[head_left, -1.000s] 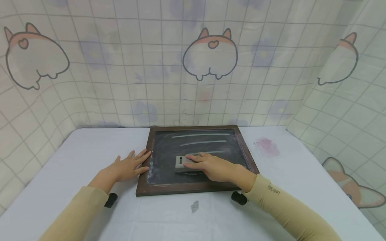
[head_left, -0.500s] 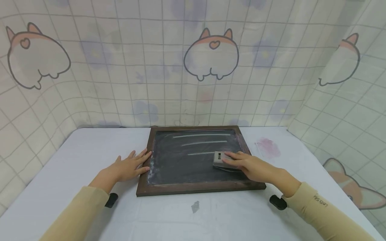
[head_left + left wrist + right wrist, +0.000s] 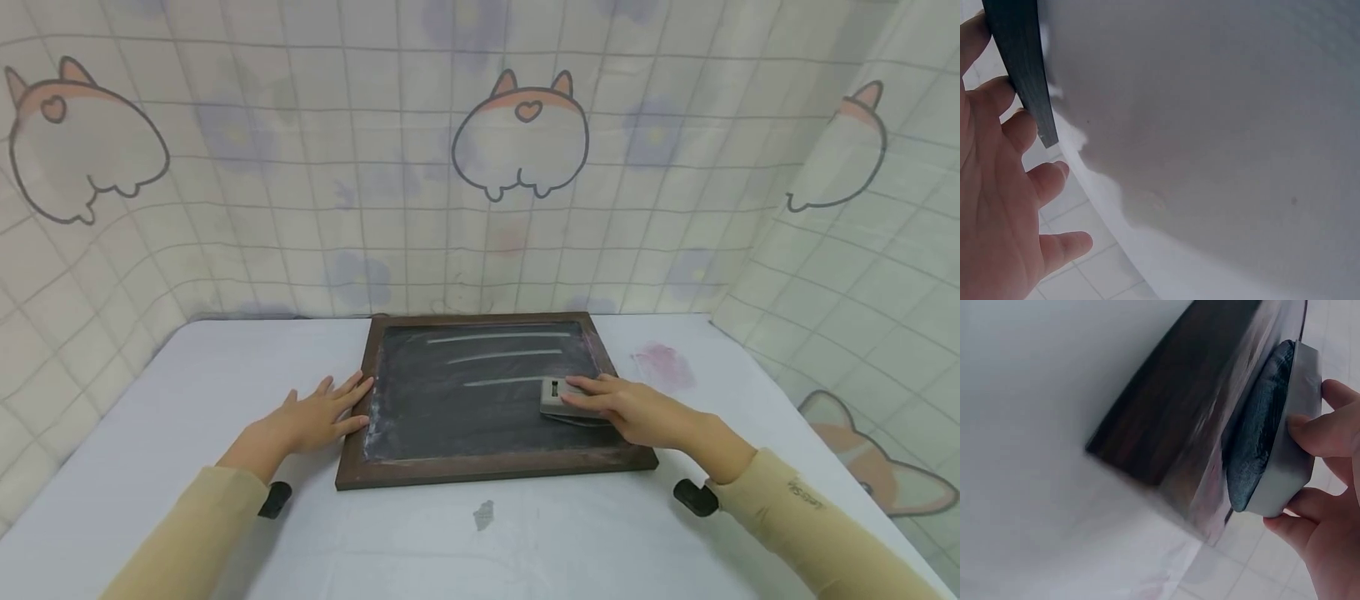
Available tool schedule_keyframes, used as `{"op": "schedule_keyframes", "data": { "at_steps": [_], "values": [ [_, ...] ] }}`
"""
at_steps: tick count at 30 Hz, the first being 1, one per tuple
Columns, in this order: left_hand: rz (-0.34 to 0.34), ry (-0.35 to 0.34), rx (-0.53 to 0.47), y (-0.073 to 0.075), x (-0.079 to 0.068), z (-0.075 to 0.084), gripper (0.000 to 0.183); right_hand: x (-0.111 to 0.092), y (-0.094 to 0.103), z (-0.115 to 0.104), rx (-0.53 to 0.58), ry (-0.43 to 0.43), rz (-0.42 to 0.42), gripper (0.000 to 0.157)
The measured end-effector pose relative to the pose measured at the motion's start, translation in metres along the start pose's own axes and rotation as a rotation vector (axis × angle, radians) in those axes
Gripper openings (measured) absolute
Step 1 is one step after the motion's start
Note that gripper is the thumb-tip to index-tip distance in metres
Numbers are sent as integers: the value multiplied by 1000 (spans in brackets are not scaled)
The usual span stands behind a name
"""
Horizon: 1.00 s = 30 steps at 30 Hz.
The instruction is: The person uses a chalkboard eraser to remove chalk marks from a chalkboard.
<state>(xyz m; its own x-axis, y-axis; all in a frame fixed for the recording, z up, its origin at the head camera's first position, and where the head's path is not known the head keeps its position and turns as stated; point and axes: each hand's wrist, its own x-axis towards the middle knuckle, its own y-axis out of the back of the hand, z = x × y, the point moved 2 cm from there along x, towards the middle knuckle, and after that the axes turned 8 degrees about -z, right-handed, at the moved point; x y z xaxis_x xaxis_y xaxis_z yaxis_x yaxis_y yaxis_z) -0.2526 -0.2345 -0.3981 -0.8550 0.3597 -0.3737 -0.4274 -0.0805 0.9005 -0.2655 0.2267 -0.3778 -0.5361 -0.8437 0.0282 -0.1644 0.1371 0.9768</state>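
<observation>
Gridded wall [image 3: 420,217] topped the frame, white table [image 3: 405,542] below; left hand [image 3: 306,423] lay spread against board [image 3: 457,421], right hand [image 3: 647,413] gripped eraser [image 3: 553,403].

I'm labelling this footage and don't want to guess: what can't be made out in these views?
Head view: the right end of the eraser, covered by the right hand.
Head view: whether the lowest white line continues behind the eraser.
Head view: the lettering on the right sleeve, too small and blurred.
Left wrist view: part of the left hand, cut off by the left edge.
</observation>
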Motion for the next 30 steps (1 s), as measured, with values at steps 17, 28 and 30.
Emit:
{"op": "schedule_keyframes", "data": {
  "at_steps": [17, 28, 30],
  "values": [
    [-6, 6, -31, 1, -4, -3, 76, 104, -4, -53, -6, 34, -196, 55],
    [-12, 20, -21, 0, 1, -2, 76, 168, -16, -104, -49, 90, -294, 63],
    [-13, 23, -17, 0, 1, -2, 76, 170, -16, -106, -29, 76, -305, 62]
  ]
}}
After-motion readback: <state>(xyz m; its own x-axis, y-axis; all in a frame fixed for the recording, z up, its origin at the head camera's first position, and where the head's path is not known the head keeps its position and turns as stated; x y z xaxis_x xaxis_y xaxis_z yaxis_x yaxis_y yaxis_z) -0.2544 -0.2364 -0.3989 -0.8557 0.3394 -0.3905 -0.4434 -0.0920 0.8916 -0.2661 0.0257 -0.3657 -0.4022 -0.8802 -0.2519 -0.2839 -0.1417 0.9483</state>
